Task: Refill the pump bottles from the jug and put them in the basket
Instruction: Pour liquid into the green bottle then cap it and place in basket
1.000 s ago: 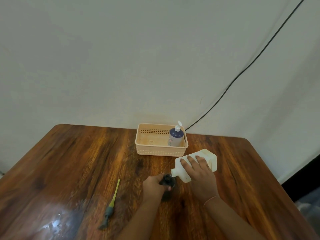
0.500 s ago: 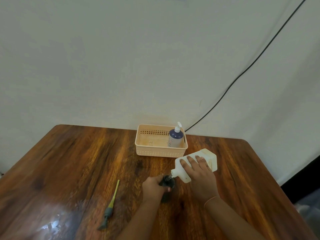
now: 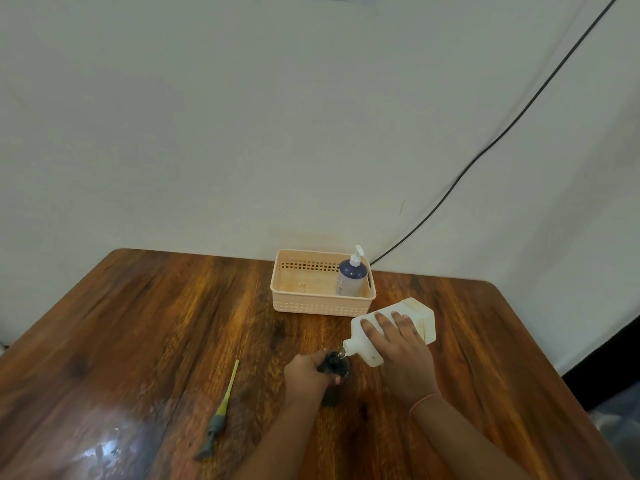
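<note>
My right hand (image 3: 401,355) grips a white plastic jug (image 3: 419,315), tipped so its spout touches the open mouth of a small dark bottle (image 3: 334,367). My left hand (image 3: 306,375) is wrapped around that dark bottle, which stands upright on the wooden table (image 3: 156,334). A peach basket (image 3: 311,306) sits at the table's far edge, holding a dark blue pump bottle (image 3: 351,277) with a white pump in its right corner. A loose pump head with a yellow tube (image 3: 221,408) lies on the table to the left of my left hand.
A black cable (image 3: 485,150) runs down the white wall to behind the basket. The table's right edge falls away to a dark floor area. Glare shines on the near left tabletop.
Almost nothing differs; the jug stays tipped at the dark bottle's mouth, and both hands keep their grips in the same spots.
</note>
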